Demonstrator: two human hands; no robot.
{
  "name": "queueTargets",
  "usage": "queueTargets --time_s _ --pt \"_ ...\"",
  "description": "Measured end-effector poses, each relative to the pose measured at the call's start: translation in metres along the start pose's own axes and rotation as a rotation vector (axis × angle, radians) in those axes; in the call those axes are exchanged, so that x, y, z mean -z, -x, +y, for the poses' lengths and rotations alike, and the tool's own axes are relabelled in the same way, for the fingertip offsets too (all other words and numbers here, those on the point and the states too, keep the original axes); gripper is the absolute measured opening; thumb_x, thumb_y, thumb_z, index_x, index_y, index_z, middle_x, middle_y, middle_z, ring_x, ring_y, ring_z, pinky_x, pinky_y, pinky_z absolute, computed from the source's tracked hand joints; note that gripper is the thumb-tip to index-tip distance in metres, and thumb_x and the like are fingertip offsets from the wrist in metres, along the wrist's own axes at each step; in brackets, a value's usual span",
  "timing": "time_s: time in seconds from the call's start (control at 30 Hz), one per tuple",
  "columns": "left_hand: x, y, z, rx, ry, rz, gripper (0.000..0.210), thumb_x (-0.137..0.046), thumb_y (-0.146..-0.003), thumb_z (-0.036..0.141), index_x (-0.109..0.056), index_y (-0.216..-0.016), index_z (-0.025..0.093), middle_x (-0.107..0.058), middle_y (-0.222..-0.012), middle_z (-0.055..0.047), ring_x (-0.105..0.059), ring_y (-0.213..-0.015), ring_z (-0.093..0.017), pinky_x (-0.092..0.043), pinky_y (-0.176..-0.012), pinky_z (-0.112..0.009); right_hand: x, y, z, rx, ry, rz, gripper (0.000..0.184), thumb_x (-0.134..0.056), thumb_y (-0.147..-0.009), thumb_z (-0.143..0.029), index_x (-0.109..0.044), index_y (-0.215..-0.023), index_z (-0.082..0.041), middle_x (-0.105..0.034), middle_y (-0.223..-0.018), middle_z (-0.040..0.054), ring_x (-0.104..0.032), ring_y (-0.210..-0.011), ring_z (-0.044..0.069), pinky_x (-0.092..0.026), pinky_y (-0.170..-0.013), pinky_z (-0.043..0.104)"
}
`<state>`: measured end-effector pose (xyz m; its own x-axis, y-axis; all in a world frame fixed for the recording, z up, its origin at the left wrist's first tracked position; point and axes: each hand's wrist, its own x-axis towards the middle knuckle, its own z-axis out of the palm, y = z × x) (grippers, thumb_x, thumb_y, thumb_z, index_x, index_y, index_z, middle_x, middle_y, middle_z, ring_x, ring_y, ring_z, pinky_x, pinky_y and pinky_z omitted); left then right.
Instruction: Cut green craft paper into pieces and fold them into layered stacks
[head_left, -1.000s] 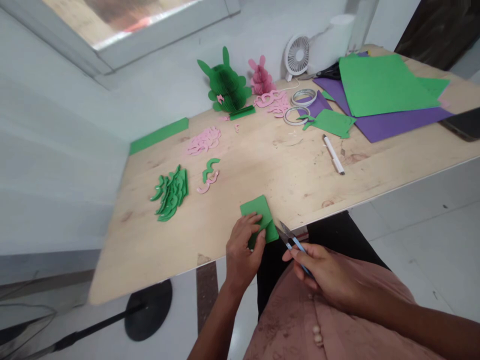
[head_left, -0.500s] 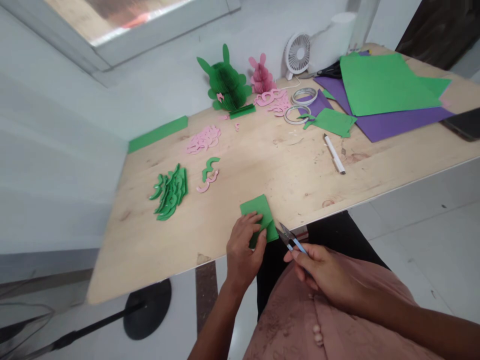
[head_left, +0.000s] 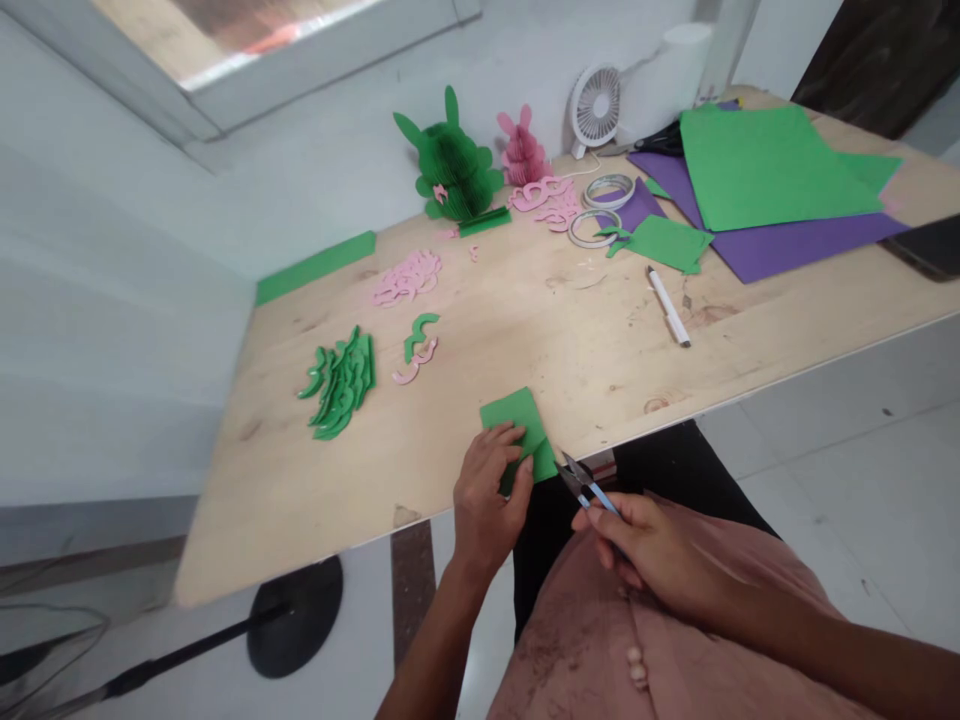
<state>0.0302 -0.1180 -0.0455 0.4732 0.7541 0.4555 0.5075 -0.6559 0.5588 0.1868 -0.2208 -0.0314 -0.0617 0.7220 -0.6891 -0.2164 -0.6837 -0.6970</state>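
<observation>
A piece of green paper, which looks folded or layered, lies at the table's near edge with one corner past it. My left hand grips this paper, fingers curled over its left side and thumb close to its lower edge. In my right hand is a pair of thread snips with blue handles. Their blades are spread and point up and left, with the tips at the paper's lower right corner. Whether the blades touch the paper I cannot tell.
Left on the wooden table are green cut-outs and pink cut-outs. Paper rabbits in green and pink, a small fan, tape rolls, a pen and green sheets lie farther back.
The thread snips in my right hand have shifted very slightly right and down. My left hand and the green paper stay nearly still.
</observation>
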Motion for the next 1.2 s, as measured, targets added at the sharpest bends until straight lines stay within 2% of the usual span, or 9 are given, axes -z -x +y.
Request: queueTargets --time_s 0.17,0.53,0.87,1.2 --pt "0.0005 -0.0005 0.0005 0.013 0.005 -0.010 0.006 -0.055 -0.083 0.014 -0.055 -0.084 0.020 -0.068 -0.102 -0.007 -0.059 -0.108 -0.021 -0.047 -0.094 -0.048 -0.0003 0.0036 -0.0016 -0.067 -0.015 -0.014 0.025 -0.045 -0.083 -0.036 -0.059 -0.082 -0.015 -0.046 -0.048 -0.0064 -0.029 -0.033 0.004 -0.019 -0.036 0.020" --pt "0.0007 -0.0011 0.0006 0.016 0.014 0.000 0.006 -0.054 -0.083 0.015 -0.055 -0.085 0.020 -0.068 -0.101 -0.007 -0.060 -0.107 -0.022 -0.049 -0.093 -0.048 -0.0010 0.0078 -0.0064 -0.086 -0.009 -0.013 0.022 -0.043 -0.085 -0.030 -0.059 -0.081 -0.015 -0.046 -0.048 -0.0063 -0.029 -0.033 0.004 -0.018 -0.037 0.020" --pt "0.0004 -0.0008 0.0002 0.027 0.016 -0.005 0.005 -0.055 -0.083 0.015 -0.055 -0.084 0.020 -0.068 -0.101 -0.007 -0.060 -0.108 -0.022 -0.049 -0.093 -0.047 0.0007 0.0064 -0.0015 -0.075 -0.013 -0.029 0.025 -0.047 -0.083 -0.037 -0.060 -0.082 -0.016 -0.046 -0.049 -0.0064 -0.030 -0.034 0.005 -0.020 -0.037 0.020" --pt "0.0004 -0.0004 -0.0004 0.022 0.003 -0.008 0.005 -0.054 -0.084 0.016 -0.055 -0.084 0.020 -0.068 -0.101 -0.008 -0.060 -0.107 -0.021 -0.049 -0.093 -0.048 0.0003 0.0056 0.0012 -0.075 -0.016 -0.029 0.025 -0.047 -0.084 -0.036 -0.060 -0.081 -0.016 -0.047 -0.049 -0.0058 -0.030 -0.033 0.004 -0.018 -0.036 0.020"
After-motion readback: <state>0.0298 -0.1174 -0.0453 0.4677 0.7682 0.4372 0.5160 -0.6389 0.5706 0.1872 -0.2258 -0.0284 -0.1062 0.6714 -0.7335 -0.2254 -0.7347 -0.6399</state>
